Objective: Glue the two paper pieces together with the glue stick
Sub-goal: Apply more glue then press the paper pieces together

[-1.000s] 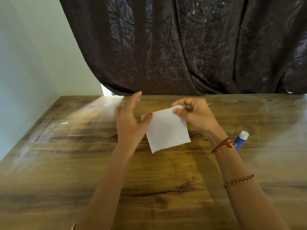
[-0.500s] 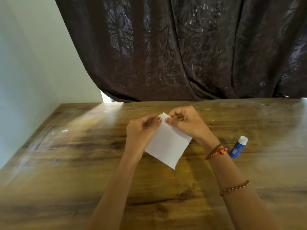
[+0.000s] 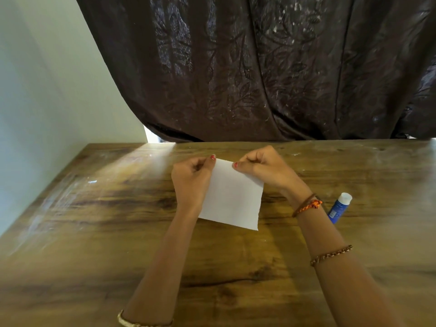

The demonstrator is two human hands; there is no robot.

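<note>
Both hands pinched the far edge of a white, roughly square paper sheet [image 3: 232, 197], the left hand [image 3: 191, 182] at its left corner and the right hand [image 3: 264, 168] at its right, above a brown wooden table [image 3: 94, 232]. Lying just right of the right wrist was a blue glue stick with a white cap [image 3: 339, 207].
</note>
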